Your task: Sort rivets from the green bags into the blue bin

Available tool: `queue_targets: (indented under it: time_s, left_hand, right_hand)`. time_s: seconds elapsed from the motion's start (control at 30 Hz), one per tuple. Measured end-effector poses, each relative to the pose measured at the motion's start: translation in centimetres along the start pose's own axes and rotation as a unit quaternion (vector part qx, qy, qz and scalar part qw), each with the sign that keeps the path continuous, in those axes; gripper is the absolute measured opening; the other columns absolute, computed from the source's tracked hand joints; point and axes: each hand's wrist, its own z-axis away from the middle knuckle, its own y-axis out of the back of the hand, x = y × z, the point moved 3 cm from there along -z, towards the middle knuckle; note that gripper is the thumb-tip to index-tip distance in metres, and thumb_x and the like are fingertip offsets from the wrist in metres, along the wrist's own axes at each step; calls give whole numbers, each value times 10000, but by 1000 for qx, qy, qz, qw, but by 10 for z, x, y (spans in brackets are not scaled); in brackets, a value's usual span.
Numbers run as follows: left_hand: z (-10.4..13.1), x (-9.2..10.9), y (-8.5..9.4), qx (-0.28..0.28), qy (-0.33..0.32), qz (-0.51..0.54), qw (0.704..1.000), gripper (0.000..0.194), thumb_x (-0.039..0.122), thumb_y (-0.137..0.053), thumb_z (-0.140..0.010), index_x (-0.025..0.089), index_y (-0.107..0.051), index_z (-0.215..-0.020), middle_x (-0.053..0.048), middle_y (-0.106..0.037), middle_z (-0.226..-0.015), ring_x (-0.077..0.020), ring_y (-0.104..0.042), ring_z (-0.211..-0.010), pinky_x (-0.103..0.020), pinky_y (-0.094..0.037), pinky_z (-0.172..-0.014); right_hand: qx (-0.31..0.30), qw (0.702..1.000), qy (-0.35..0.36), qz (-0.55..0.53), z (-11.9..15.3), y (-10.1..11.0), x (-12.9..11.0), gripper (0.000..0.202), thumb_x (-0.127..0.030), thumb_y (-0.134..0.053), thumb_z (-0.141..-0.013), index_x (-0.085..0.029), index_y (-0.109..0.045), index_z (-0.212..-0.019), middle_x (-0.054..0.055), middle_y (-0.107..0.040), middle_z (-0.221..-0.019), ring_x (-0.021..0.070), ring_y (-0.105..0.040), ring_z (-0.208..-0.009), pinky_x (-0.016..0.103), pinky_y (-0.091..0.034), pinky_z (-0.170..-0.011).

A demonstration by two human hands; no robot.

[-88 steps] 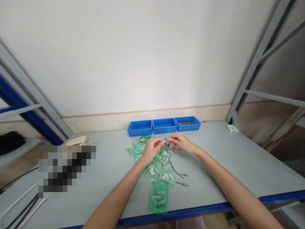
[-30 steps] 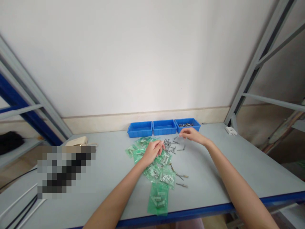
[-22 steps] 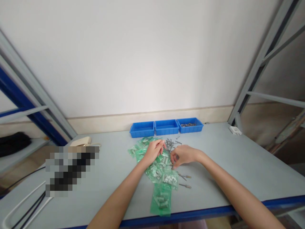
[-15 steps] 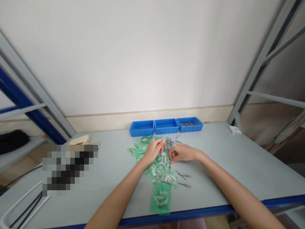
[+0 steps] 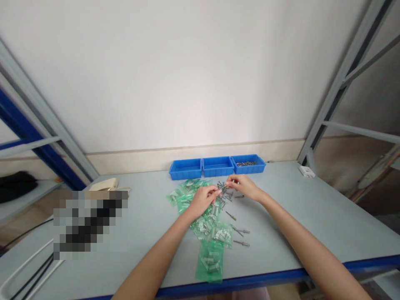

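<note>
My left hand (image 5: 203,199) rests over a pile of small green plastic bags (image 5: 210,233) holding metal parts, its fingertips pinched near a loose heap of grey rivets (image 5: 223,192). My right hand (image 5: 244,186) is just right of that heap, fingers curled and pinching at the rivets where both hands meet. What exactly each hand pinches is too small to make out. A few single rivets (image 5: 240,230) lie on the grey table (image 5: 296,216) nearer to me.
Three blue bins (image 5: 216,166) stand in a row at the back; the right one (image 5: 249,163) holds rivets. A cream object (image 5: 104,184) and a blurred patch lie at the left, cables at the far left. A small white part (image 5: 305,170) sits by the metal rack post.
My right hand went back to the right bin, came forward to the bags, then moved back up to the rivet heap. My left hand stayed on the bags.
</note>
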Motion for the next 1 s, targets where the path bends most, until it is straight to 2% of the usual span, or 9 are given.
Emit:
queue_targets:
  time_s: [0.2, 0.4, 0.47, 0.6, 0.67, 0.83, 1.0]
  left_hand:
    - [-1, -1, 2, 7, 7, 28, 1000, 341, 428, -447, -841, 161, -544, -653, 43, -493, -451, -90, -414, -390, -206, -330, -459]
    - [-2, -5, 0, -1, 27, 45, 999, 358, 467, -467, -822, 146, -592, -723, 39, -505, -459, -88, -401, -379, -206, -305, -421]
    - [-3, -8, 1, 14, 25, 30, 999, 335, 458, -500, -804, 150, -600, -722, 40, -505, -453, -94, -421, -393, -209, -319, -439]
    - [-4, -11, 7, 91, 14, -4, 996, 295, 450, -517, -799, 166, -569, -740, 44, -506, -458, -106, -449, -425, -212, -331, -466]
    - [-3, -10, 9, 116, 8, -15, 993, 297, 451, -501, -811, 172, -548, -723, 48, -496, -458, -104, -440, -426, -213, -326, -470]
    - [-1, -4, 9, 116, 3, -13, 993, 408, 472, -428, -848, 178, -450, -565, 52, -423, -418, -95, -403, -410, -217, -318, -477]
    - [-2, -5, 9, 119, 6, 2, 993, 393, 457, -433, -848, 179, -442, -570, 58, -408, -412, -91, -392, -405, -214, -317, -479]
  right_hand:
    - [0, 998, 36, 43, -1, -15, -2, 385, -412, -413, -882, -160, -552, -625, -12, -533, -580, 113, -450, -554, 227, -264, -538]
    - [45, 997, 10, 54, -2, -21, -1, 394, -415, -411, -886, -162, -561, -624, -8, -553, -576, 113, -455, -551, 229, -255, -536]
    - [49, 998, 3, 32, -2, -21, 0, 361, -411, -437, -874, -164, -584, -656, -6, -573, -587, 115, -466, -554, 225, -271, -542]
    - [37, 998, 16, -48, -3, -22, 1, 255, -390, -499, -840, -167, -606, -781, -14, -585, -617, 112, -476, -542, 215, -308, -537]
    - [31, 997, 25, -63, -3, -23, 0, 260, -388, -487, -845, -165, -592, -762, -17, -574, -602, 112, -475, -538, 214, -316, -535]
    - [28, 998, 33, -36, -2, -27, -5, 410, -417, -382, -892, -165, -508, -593, -18, -511, -526, 108, -447, -521, 225, -316, -541]
    - [21, 996, 23, -88, -3, -30, -3, 400, -441, -399, -880, -163, -514, -617, -19, -526, -536, 103, -449, -511, 219, -334, -532]
